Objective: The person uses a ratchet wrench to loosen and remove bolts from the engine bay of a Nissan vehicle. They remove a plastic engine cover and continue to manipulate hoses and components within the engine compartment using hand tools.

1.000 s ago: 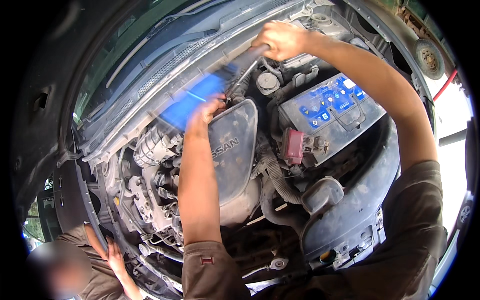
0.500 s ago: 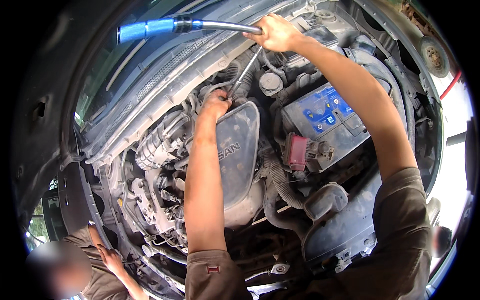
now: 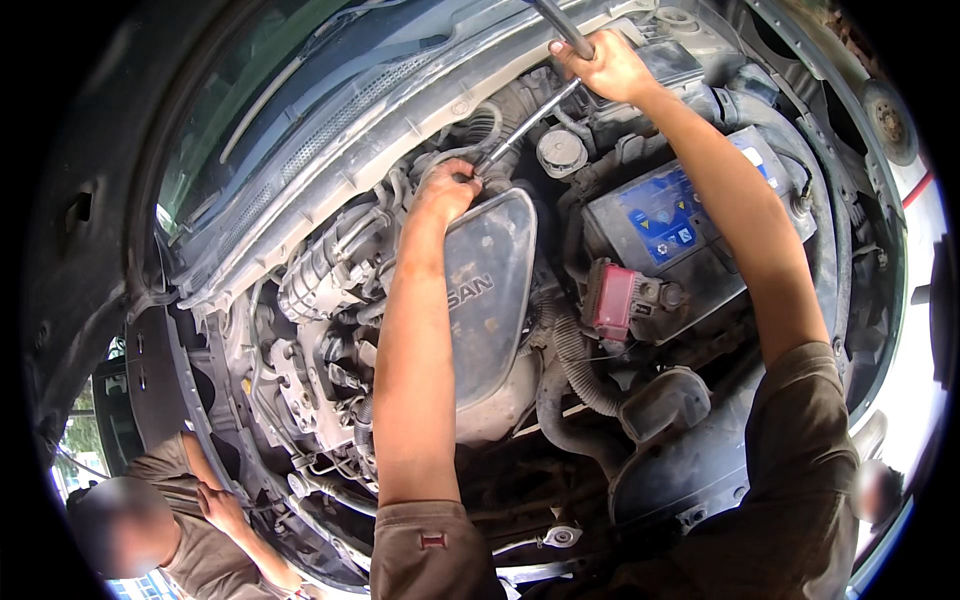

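My right hand (image 3: pixel 607 68) is closed round the head end of a long torque wrench (image 3: pixel 566 30), whose shaft runs up out of the picture. From under that hand a shiny extension bar (image 3: pixel 530 122) slants down and left into the engine bay. Its lower end is pinched by my left hand (image 3: pixel 447 190), beside the back edge of the dark engine cover (image 3: pixel 490 285). Whatever the bar's tip sits on is hidden by my left fingers and the hoses. A ribbed intake hose (image 3: pixel 482 125) lies just behind my left hand.
Right of the cover sits a battery (image 3: pixel 665 225) with a red terminal cover (image 3: pixel 612 302). A round reservoir cap (image 3: pixel 562 153) stands near the bar. The windscreen cowl (image 3: pixel 330 150) borders the bay behind. At lower left, another person's hand (image 3: pixel 222 508) rests near the car's edge.
The wrench has swung from pointing left to pointing up and away, its blue handle now almost wholly out of view. My view has shifted slightly. My left hand stays at the bar's lower end.
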Demonstrator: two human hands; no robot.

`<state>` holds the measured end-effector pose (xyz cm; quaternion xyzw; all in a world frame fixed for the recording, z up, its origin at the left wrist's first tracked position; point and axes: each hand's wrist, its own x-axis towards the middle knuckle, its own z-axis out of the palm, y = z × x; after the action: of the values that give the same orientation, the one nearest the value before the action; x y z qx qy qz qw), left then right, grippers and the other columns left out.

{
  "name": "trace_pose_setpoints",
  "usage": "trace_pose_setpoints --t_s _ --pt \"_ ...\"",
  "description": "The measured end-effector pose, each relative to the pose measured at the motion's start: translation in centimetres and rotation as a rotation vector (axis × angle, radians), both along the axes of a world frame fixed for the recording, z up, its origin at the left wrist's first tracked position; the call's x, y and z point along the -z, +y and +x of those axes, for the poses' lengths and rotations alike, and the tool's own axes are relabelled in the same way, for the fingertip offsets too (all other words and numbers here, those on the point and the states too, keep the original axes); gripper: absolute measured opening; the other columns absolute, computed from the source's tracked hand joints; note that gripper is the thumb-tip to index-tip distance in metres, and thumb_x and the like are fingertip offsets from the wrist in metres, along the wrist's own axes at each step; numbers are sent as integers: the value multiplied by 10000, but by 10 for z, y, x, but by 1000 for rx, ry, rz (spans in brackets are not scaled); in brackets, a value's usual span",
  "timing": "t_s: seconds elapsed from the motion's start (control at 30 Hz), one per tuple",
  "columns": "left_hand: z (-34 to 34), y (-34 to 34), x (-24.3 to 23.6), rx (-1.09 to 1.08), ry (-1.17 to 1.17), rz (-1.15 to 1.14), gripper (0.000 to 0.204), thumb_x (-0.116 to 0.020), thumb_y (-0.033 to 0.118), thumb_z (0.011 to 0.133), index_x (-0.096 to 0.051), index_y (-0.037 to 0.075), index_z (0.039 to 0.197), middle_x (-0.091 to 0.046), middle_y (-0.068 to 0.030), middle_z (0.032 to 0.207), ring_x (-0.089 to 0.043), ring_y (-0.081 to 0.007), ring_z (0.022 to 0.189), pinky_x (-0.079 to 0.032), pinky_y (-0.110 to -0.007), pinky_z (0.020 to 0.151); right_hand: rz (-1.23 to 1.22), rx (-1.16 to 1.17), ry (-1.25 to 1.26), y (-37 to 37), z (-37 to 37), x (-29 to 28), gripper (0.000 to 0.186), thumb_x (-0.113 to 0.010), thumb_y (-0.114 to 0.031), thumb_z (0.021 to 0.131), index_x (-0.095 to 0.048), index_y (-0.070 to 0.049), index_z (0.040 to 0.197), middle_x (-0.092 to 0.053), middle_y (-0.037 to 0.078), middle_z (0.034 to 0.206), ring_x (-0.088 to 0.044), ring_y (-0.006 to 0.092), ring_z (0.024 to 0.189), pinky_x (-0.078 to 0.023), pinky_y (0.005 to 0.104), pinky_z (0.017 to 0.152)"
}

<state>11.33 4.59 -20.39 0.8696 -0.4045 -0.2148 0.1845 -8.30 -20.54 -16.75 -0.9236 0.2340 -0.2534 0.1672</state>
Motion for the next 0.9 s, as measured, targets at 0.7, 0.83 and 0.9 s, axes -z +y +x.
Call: trace_pose_setpoints --t_s 0.7,0.83,0.9 --pt "16 -7 23 -9 155 -41 399 -752 322 807 -671 140 1152 -677 -148 1118 -627 -272 1077 -460 -355 943 219 -366 251 -11 -14 -38 258 -744 -268 842 -691 -49 969 -680 64 874 -625 197 868 -480 360 806" --pt "15 -4 29 -47 166 -29 409 -759 327 804 -671 147 1160 -671 -145 1148 -619 -268 1103 -452 -350 962 133 -332 133 6 -28 -30 261 -737 -310 819 -732 -64 903 -709 129 850 -661 242 821 -501 361 783" --pt "23 1 29 -69 187 -22 416 -762 332 803 -669 150 1166 -668 -142 1163 -615 -269 1116 -448 -348 972 222 -308 178 13 -26 -38 265 -727 -288 840 -708 -47 950 -691 107 863 -647 238 851 -494 374 808"
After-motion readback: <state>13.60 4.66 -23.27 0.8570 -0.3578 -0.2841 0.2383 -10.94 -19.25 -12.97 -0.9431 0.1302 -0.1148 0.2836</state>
